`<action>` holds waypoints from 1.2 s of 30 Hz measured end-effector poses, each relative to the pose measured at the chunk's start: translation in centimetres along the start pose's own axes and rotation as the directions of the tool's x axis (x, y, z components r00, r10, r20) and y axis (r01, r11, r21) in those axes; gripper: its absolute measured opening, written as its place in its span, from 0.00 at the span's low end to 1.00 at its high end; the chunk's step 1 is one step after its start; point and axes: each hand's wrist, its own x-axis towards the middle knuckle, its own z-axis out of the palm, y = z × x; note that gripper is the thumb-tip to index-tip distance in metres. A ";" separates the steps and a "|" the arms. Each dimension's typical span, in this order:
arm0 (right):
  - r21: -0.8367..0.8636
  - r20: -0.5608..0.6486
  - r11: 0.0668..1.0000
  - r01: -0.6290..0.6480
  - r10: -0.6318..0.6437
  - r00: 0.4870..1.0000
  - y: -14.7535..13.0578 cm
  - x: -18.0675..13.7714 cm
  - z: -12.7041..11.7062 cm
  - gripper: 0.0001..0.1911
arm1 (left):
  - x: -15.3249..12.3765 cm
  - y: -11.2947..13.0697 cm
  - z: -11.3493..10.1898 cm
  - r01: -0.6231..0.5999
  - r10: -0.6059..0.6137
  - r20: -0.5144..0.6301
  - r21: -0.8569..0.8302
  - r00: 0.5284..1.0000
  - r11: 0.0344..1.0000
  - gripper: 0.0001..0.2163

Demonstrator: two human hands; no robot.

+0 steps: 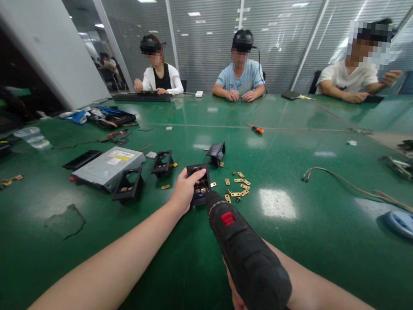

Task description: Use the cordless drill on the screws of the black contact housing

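My left hand point(186, 188) grips a black plastic housing point(199, 172) by its left side, thumb over the top edge. Brass-coloured contacts show inside the housing. My right hand point(238, 298) is wrapped round the handle of a black cordless drill point(244, 249) with a red switch on top. The drill's nose points at the housing's right side; whether its tip touches is hidden. Small brass plates point(243, 181) and screws lie just right of the housing. Similar black housings stand near it, one behind point(216, 153) and two to the left point(163, 163).
A silver disc drive point(110, 166) lies at left, near a clear plastic cup point(32, 137) and a pile of parts point(110, 116). An orange screwdriver point(257, 129) lies farther back. Cables point(352, 182) and a blue-white lid point(409, 225) are at right. Three people sit across the table.
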 end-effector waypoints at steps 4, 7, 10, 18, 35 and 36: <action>0.003 -0.008 1.000 -0.006 0.006 1.000 0.2 0.0 0.0 0.29 | 0.0 0.0 0.0 -0.001 0.001 0.004 -0.002 1.000 1.000 0.22; 0.005 -0.019 1.000 0.017 -0.016 1.000 0.2 0.2 0.0 0.31 | 0.0 0.1 0.0 0.000 0.000 0.008 -0.005 1.000 1.000 0.22; -0.003 -0.009 0.999 0.036 -0.036 0.999 -0.1 0.2 0.0 0.31 | 0.0 0.1 0.0 -0.002 0.002 0.009 -0.003 1.000 1.000 0.22; 0.016 0.005 0.999 0.033 -0.033 0.999 -0.2 0.2 0.2 0.32 | 0.0 0.2 -0.1 0.001 -0.001 0.011 0.009 1.000 1.000 0.22; -0.042 0.016 0.999 0.002 -0.001 1.000 -1.5 0.3 0.5 0.36 | 0.0 0.4 0.1 0.002 -0.002 -0.007 0.007 1.000 1.000 0.21; -0.047 0.017 0.999 0.001 0.000 1.000 -1.5 0.3 0.5 0.36 | -0.1 0.4 0.1 0.001 -0.001 -0.005 0.008 1.000 1.000 0.21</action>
